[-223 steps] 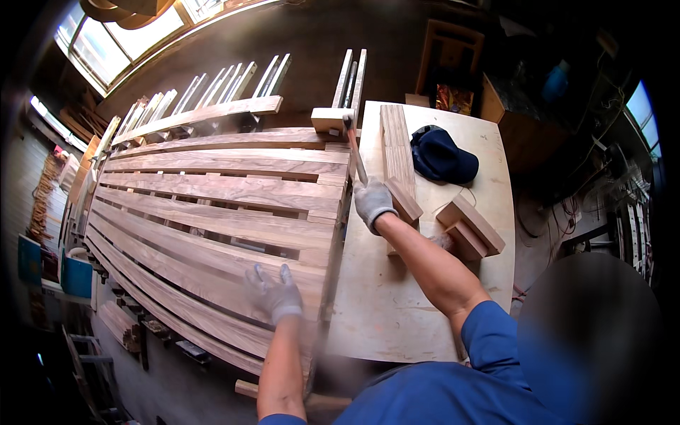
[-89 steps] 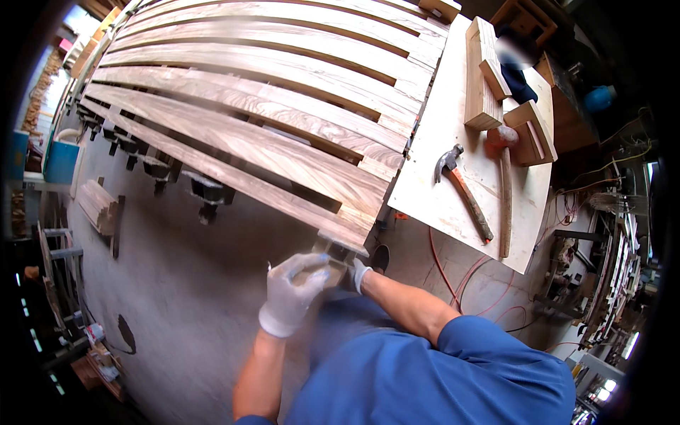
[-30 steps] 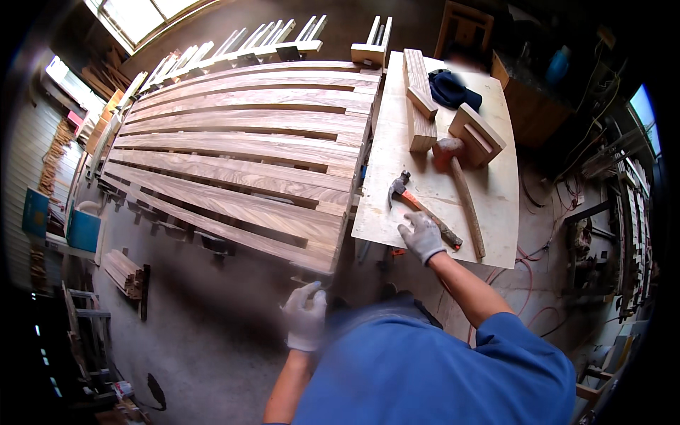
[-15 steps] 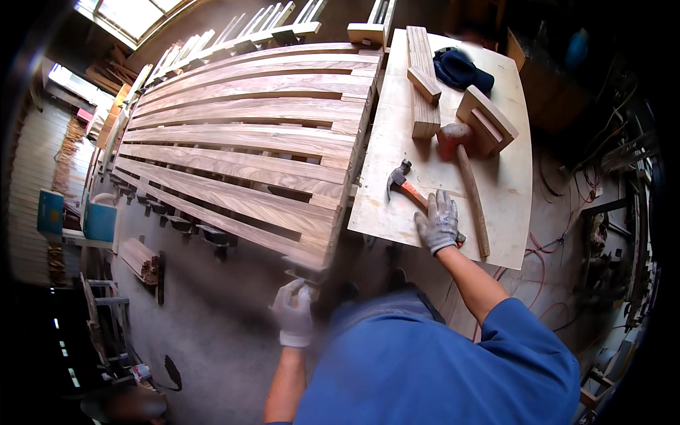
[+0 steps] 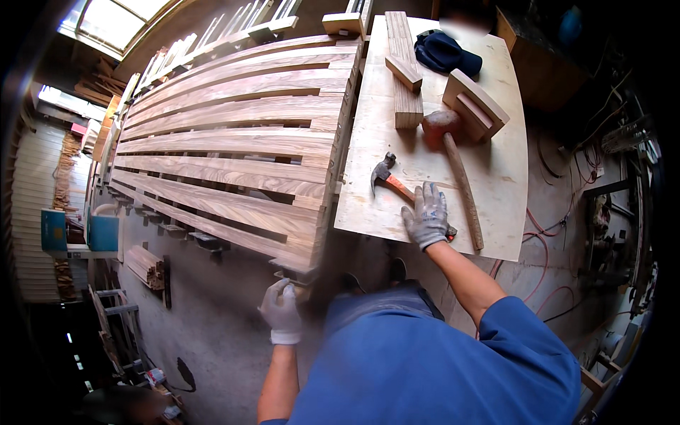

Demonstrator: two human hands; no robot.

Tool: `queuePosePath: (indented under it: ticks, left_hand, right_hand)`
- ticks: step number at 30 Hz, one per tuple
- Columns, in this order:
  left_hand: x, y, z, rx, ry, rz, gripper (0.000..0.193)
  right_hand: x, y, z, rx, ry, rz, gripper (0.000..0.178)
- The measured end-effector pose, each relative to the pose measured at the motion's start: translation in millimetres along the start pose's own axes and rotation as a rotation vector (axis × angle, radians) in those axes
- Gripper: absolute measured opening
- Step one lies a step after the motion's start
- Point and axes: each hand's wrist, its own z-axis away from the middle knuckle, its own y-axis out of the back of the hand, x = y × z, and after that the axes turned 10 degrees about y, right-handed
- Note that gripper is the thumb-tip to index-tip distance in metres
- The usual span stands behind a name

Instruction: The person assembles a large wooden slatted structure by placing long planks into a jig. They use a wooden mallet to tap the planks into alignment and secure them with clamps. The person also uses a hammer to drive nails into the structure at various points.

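Observation:
My right hand point(image 5: 427, 216), in a grey-stained white glove, lies over the orange handle of a claw hammer point(image 5: 399, 185). Its fingers are stretched out and flat; the hammer's dark head points away to the left, and the handle's end shows beside my wrist. My left hand point(image 5: 281, 312), also gloved, is at the near corner of a slatted wooden panel point(image 5: 234, 170). Those fingers are curled together by a small piece under the corner; what they hold, if anything, is hidden. Right of the hammer lies a mallet point(image 5: 464, 191) with a reddish head and wooden handle.
The tools lie on a pale plywood tabletop point(image 5: 361, 202). Toward its far side are a long wood block point(image 5: 407, 110), a dark blue cap point(image 5: 448, 53) and a stepped wood piece point(image 5: 474, 106). Red hoses point(image 5: 544, 262) cross the floor at right. Stacked wood strips point(image 5: 145, 265) lie at left.
The view has shifted slightly, so the panel and table sit a bit farther left and higher. My right hand stays over the hammer handle; my left hand stays by the panel's corner.

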Motion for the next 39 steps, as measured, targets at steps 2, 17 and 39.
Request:
queuePosePath:
  ticks: [2, 17, 39]
  left_hand:
    - [0, 0, 1, 0.006, -0.009, 0.008, 0.019]
    - [12, 0, 3, 0.004, 0.016, 0.057, 0.019]
    - [12, 3, 3, -0.012, 0.007, 0.009, 0.019]
  right_hand:
    - [0, -1, 1, -0.007, 0.000, 0.003, 0.077]
    - [-80, -4, -59, 0.188, 0.304, -0.543, 0.041]
    - [-153, -51, -131, 0.141, -0.095, -0.806, 0.035]
